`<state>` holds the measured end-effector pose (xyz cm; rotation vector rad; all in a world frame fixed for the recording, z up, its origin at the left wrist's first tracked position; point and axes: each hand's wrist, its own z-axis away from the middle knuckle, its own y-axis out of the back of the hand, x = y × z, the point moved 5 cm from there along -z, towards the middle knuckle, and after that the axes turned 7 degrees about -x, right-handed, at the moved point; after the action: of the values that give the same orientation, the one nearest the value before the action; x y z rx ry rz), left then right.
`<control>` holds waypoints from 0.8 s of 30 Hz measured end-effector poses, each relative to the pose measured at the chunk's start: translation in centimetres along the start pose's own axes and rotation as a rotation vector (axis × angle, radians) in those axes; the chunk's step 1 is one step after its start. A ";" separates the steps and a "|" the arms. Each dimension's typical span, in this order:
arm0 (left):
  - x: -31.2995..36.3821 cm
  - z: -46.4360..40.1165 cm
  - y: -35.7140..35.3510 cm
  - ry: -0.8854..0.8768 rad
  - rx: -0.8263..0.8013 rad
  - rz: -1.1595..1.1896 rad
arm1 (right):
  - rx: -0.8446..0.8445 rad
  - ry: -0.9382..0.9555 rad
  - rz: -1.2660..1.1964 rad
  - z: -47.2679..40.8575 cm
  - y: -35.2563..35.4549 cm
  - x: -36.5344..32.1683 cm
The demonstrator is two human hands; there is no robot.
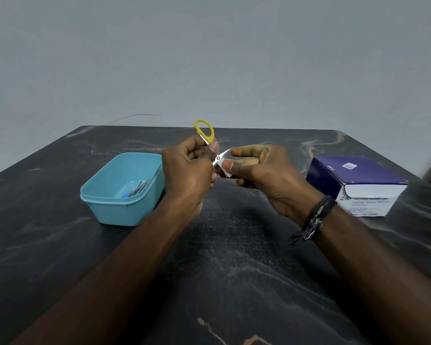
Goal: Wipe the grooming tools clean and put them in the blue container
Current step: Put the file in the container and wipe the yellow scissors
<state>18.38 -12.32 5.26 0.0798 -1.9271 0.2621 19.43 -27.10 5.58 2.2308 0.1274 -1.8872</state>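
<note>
- The left hand (187, 170) is curled round a small pair of scissors (210, 143), gripping them by the handle end, above the table (222, 257).
- One yellow handle loop stands up above the fist; the metal blades point right and slightly up, toward the right hand (261, 175).
- The right hand pinches a small white wipe (225, 169) between thumb and fingers, its forefinger stretched out straight toward the blade tips.
- The wipe touches the scissors just below the pivot screw; it seems to be folded round the lower blade, though the thumb hides most of it.
- A dark bracelet (316, 217) sits on the right wrist.
- The blue container (125, 188) rests on the table to the left, just beside the left hand and apart from the scissors.
- Inside it lie some thin metal tools (138, 188), near its right wall; one has a blue end. Their kind is too small to tell.
- A purple and white box (356, 183) of alcohol swabs stands on the table to the right, well apart from the container.
</note>
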 end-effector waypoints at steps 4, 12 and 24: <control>0.0 0.1 -0.1 -0.008 -0.001 -0.010 | -0.030 0.006 0.068 0.1 -0.2 -0.1; -0.2 0.2 -0.4 0.013 -0.040 -0.042 | -0.016 0.009 0.070 0.3 -0.3 -0.3; -0.1 -0.3 -0.3 0.158 -0.099 0.053 | 0.126 0.028 0.009 0.4 2.4 -1.3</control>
<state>18.77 -12.57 5.34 -0.0562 -1.7831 0.2017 19.33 -29.38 7.09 2.3350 0.0028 -1.9096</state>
